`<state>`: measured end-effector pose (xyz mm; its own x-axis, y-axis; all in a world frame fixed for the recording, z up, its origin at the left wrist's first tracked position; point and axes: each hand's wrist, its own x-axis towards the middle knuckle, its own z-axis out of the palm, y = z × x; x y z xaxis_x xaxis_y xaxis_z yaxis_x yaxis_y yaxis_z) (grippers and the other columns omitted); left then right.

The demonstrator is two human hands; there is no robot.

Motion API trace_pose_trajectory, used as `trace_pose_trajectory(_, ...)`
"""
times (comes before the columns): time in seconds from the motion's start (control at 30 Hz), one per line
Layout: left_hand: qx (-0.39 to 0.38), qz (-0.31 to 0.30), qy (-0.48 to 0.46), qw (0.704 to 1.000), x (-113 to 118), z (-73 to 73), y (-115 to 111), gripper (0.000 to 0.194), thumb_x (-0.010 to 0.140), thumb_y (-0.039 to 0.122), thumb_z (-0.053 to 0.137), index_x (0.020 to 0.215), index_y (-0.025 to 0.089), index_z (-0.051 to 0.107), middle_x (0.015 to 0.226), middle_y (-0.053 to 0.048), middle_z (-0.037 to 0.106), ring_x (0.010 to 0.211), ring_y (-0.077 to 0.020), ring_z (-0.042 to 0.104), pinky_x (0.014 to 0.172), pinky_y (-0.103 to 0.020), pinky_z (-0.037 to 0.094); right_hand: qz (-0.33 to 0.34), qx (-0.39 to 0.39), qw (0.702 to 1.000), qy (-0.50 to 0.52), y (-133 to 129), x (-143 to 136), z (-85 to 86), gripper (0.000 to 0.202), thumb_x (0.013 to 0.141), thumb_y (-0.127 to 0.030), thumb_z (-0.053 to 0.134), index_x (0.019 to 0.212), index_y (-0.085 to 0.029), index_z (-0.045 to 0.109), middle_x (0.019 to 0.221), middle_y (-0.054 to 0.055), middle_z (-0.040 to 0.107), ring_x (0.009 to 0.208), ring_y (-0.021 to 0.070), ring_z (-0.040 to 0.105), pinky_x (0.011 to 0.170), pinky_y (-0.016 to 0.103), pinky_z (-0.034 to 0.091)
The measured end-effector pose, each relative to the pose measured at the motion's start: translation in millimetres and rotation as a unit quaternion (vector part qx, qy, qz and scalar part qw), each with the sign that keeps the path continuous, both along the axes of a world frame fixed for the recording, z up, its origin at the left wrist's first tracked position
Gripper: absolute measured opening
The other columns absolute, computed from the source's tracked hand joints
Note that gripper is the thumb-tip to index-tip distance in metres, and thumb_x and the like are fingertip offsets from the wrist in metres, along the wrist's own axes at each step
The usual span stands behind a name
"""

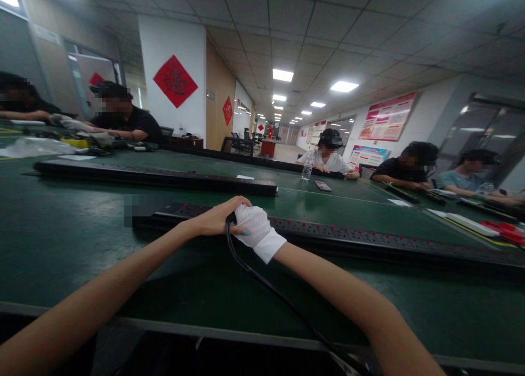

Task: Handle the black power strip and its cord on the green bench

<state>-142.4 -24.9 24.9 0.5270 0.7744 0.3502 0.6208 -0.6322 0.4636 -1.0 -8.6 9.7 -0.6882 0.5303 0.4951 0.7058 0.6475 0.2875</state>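
A long black power strip point(336, 235) with a row of sockets and red dots lies across the green table in front of me. My left hand point(219, 216), bare with a teal thumbnail, is closed around a black cable point(262, 280) over the strip. From there the cable drops toward the table's near edge and runs off at lower right. My right hand point(255, 228), in a white glove, presses against the left one at the cable's upper end. Its fingers are curled, and what lies in them is hidden.
A second black power strip point(156, 177) lies farther back on the left. Beyond it are a water bottle point(307, 168) and a phone point(322, 186). Several people sit around the table. A white strip point(471, 224) and red items point(502, 229) lie at right.
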Motion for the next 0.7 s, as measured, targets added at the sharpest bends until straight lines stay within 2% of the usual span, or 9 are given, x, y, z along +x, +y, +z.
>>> trace_pose_trajectory(0.47, 0.010, -0.002, 0.004, 1.000, -0.3, -1.1, 0.5, 0.059, 0.066, 0.049, 0.060, 0.115, 0.022, 0.037, 0.110, -0.005, 0.045, 0.094, -0.0234, 0.046, 0.079, -0.033, 0.038, -0.016, -0.015, 1.000, -0.006, 3.8, -1.1, -2.5, 0.034, 0.078, -0.031, 0.038, 0.105, -0.012, 0.046, 0.093, 0.011, 0.060, 0.079, 0.0209, 0.059, 0.065, 0.029, 0.046)
trace_pose_trajectory(0.7, 0.011, 0.009, 0.007, 1.000, -0.5, -1.8, 0.1, 0.057, 0.068, 0.048, 0.058, 0.114, 0.023, 0.037, 0.112, -0.005, 0.044, 0.094, -0.0235, 0.046, 0.079, -0.034, 0.037, -0.002, -0.007, 1.000, -0.002, 4.0, -0.4, -4.4, 0.036, 0.079, -0.035, 0.039, 0.105, -0.011, 0.046, 0.094, 0.012, 0.059, 0.079, 0.0210, 0.059, 0.065, 0.029, 0.046)
